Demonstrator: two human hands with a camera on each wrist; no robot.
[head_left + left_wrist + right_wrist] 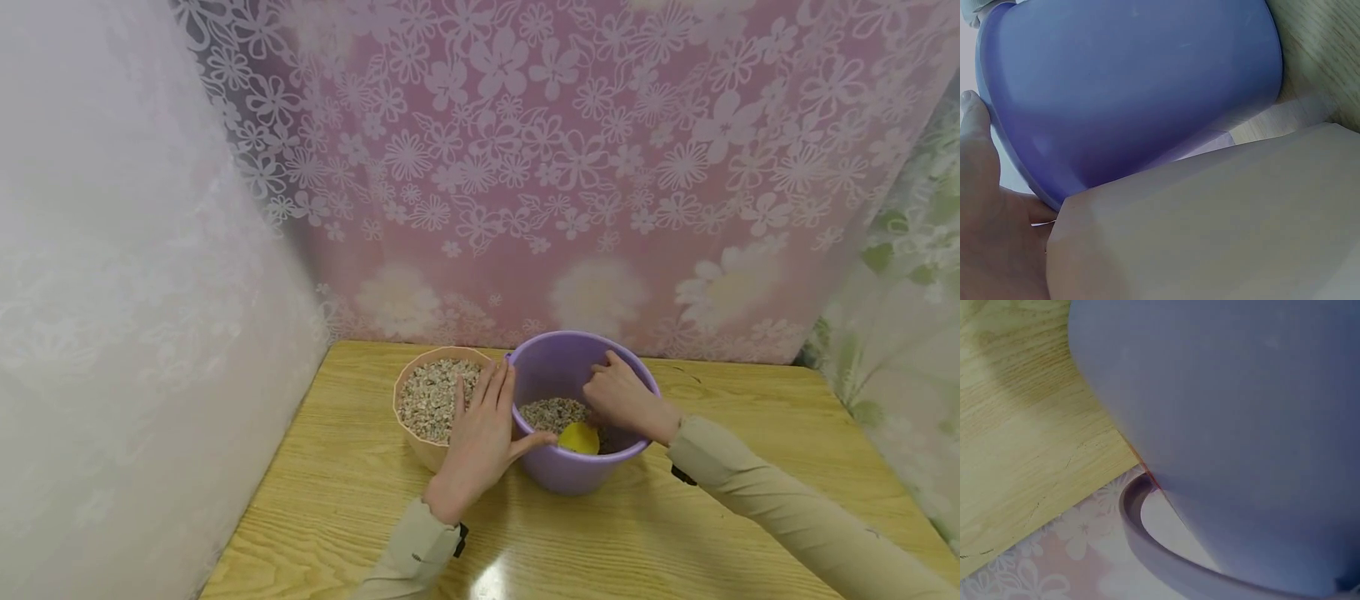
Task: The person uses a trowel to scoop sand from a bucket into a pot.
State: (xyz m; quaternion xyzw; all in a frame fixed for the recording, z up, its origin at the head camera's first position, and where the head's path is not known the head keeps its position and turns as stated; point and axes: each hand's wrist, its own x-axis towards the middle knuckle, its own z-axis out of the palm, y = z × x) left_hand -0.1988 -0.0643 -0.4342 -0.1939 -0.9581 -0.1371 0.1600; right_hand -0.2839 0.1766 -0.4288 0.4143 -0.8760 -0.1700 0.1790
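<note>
A purple bucket (564,479) stands on the table, with grain-like mix (551,412) in its bottom. My right hand (626,396) reaches inside over the right rim. Its fingers are curled beside a yellow scoop (580,438) and appear to grip it; their lower part is hard to see. My left hand (480,437) lies with straight fingers between the bucket and a peach pot (426,450), its thumb on the bucket's near rim. The left wrist view shows that thumb (974,119) at the rim. The right wrist view shows only the bucket's outside (1229,412), no hand.
The peach pot touches or nearly touches the bucket's left side and is full of pale, flaky grain (435,400). Both containers stand near the back of the wooden table (337,508). Flowered pink curtain (510,208) hangs behind, with pale sheets left and right.
</note>
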